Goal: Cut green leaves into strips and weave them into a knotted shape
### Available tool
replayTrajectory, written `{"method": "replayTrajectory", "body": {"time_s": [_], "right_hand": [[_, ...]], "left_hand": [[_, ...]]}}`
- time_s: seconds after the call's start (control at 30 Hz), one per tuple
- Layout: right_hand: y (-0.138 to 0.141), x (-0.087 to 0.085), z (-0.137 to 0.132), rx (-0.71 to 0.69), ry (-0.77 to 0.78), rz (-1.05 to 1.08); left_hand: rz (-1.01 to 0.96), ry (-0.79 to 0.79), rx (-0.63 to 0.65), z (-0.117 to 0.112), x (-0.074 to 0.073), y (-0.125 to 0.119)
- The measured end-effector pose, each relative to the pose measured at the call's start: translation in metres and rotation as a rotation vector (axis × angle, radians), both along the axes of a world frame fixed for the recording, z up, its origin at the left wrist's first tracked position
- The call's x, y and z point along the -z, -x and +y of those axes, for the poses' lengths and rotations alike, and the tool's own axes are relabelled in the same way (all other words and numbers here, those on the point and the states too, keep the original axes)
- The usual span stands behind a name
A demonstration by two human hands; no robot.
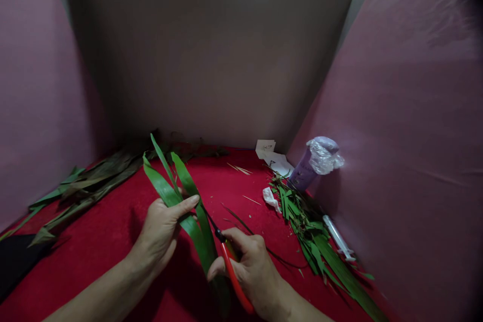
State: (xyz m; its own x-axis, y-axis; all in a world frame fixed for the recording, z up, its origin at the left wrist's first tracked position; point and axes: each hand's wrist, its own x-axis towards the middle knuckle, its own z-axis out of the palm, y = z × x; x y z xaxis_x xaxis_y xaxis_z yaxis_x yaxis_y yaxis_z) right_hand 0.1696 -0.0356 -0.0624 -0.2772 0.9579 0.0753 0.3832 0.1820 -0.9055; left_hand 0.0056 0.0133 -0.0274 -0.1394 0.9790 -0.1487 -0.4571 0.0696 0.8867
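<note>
My left hand [162,234] pinches long green leaf blades [177,188] between thumb and fingers and holds them up over the red cloth [113,231]. My right hand [251,266] is closed round red-handled scissors [228,264]. Their dark blades point up and left and meet the leaf just below my left thumb. Two or three leaf strips fan out above my left hand.
Dried and green leaves [83,186] are piled at the left. A heap of cut green scraps [305,221] lies at the right, by a purple bottle wrapped in plastic [313,163], white paper bits [271,156] and a white pen-like thing [337,236]. Pink boards wall in the space.
</note>
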Motion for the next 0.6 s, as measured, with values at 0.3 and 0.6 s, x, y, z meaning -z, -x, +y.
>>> {"method": "replayTrajectory", "body": {"time_s": [0.3, 0.6], "right_hand": [[-0.0032, -0.0059, -0.0032, -0.073, 0.044, -0.028], [-0.0085, -0.0069, -0.0005, -0.168, -0.001, 0.078]], "left_hand": [[0.011, -0.007, -0.027, 0.0013, -0.0050, 0.0011], [0.025, 0.011, 0.008, 0.0032, -0.0069, 0.0057]]}}
